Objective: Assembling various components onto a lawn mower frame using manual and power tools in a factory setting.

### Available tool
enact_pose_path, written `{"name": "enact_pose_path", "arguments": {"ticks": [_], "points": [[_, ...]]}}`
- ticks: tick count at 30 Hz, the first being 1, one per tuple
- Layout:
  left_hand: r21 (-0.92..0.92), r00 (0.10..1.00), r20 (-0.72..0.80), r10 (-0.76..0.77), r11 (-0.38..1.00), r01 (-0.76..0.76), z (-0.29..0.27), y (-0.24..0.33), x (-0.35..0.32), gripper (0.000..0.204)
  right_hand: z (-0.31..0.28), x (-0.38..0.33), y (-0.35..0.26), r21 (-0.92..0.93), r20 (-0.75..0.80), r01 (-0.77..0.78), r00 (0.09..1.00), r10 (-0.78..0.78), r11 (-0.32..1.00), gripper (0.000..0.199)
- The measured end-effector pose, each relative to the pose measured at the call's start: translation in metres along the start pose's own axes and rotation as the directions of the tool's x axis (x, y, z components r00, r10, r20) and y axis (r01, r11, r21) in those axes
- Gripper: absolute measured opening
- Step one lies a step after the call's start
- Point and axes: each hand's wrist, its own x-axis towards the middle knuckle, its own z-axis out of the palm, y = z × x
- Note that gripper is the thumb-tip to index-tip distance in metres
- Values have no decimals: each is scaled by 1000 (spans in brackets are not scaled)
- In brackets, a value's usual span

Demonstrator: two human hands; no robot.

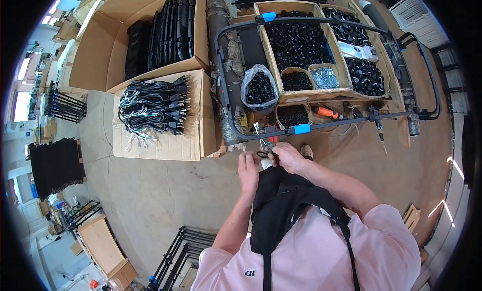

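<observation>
Scissors (267,149), seemingly gripped in the closed right hand (288,158) just off the frame's (281,133) near edge, are judged mid-snip; the left hand (248,166), curled beside them, holds something unclear, so steadying is called for.

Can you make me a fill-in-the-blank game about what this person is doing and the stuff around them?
1. The right hand holds a small pair of ____ with green handles.
2. The bundled cables lie on a flat sheet of ____.
3. The clear plastic bag is full of small ____-coloured parts.
4. The left hand and the right hand are held close together in front of a ____ apron.

Missing words: scissors; cardboard; black; black
</observation>
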Motion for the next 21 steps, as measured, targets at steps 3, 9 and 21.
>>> {"name": "enact_pose_path", "arguments": {"ticks": [3, 9, 21], "points": [[206, 976, 182, -119, 975, 81, -16, -25, -24, 32, 9, 6, -9, 76, -12, -40, 999, 41, 996, 18], [449, 870, 483, 95, 827, -340, -2, -28, -32, 45, 25, 20, -4, 80, -23, -53, 998, 55, 995, 19], [337, 888, 450, 92, 903, -265, -17, -6, -31, 34, 21, -22, -45, -890, -199, -138, 975, -99, 435, 39]]}}
